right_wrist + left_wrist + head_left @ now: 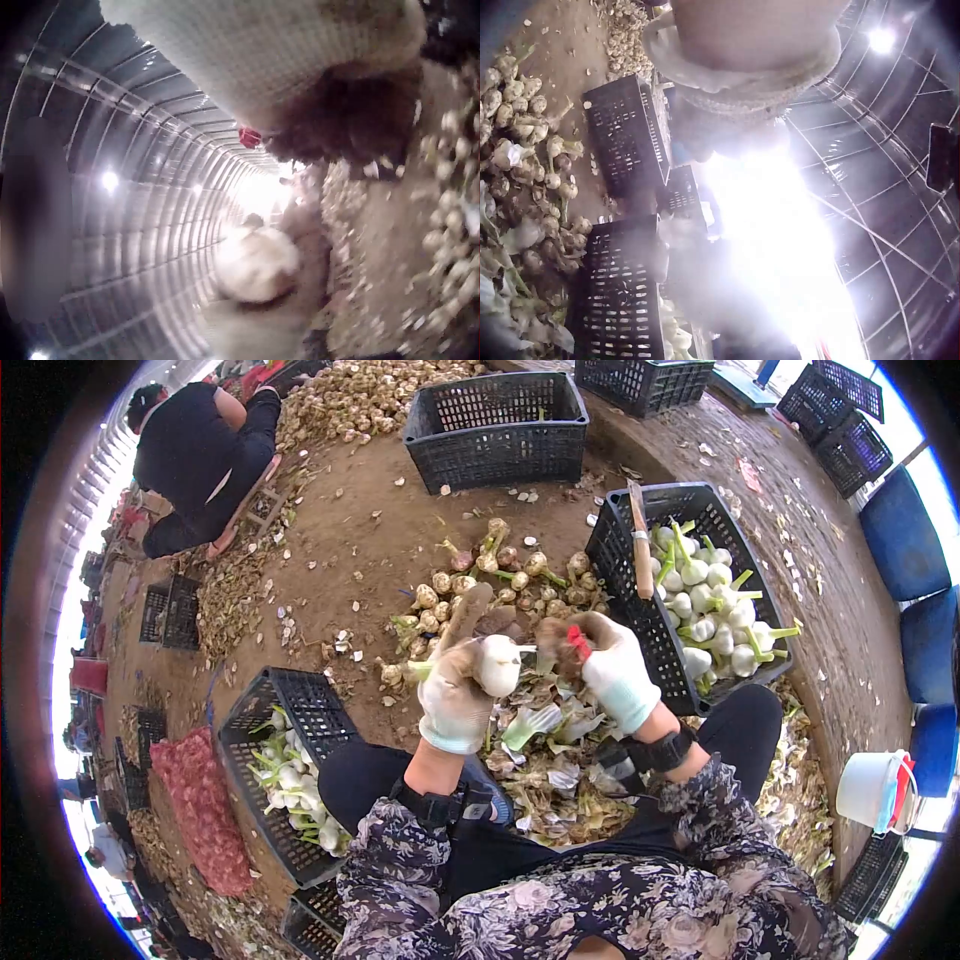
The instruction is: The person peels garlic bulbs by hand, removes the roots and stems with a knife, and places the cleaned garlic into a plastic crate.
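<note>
In the head view, my left hand [455,695], in a soiled white glove, grips a white garlic bulb [497,666]. Its pale green stem shows at the left of the hand, and a short stub points right. My right hand [612,665], also gloved, is close to that stub with its fingers curled and a bit of red [578,643] at them. I cannot tell whether these fingers hold anything. The right wrist view shows the bulb [257,264] blurred below the glove's darkened fingers. Glare hides most of the left hand's work in the left wrist view.
Unpeeled garlic [520,585] lies in front, with loose skins [570,800] below. A crate of white bulbs [610,550] stands right, a wooden-handled knife [642,555] across its rim. Another crate [235,735] stands left beside a red net sack [205,810]. A black crate [490,455] is ahead.
</note>
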Motion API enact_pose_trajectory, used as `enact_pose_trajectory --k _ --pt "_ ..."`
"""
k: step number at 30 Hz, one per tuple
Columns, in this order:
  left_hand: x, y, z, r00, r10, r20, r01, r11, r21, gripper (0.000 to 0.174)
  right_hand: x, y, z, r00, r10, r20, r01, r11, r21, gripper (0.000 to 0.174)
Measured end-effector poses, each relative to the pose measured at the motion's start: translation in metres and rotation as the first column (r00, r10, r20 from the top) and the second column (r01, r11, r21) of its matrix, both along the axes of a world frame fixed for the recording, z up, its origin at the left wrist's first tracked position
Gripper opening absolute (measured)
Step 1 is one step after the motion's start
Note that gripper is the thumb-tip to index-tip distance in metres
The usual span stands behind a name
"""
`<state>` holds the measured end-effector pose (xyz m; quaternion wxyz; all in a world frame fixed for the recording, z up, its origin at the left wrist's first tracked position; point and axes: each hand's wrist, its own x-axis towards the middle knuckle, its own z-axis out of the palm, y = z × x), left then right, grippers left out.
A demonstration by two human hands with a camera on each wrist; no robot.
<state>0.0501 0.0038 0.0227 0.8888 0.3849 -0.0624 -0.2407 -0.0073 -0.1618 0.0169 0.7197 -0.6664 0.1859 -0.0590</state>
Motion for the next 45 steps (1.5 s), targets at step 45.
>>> enact_pose_trajectory --k 45 --pt "0.002 -0.002 0.02 0.981 -0.156 -0.112 0.122 0.957 -0.263 0.077 -0.009 0.036 0.018 0.94 0.262 0.219 -0.341 0.746 0.572 0.033"
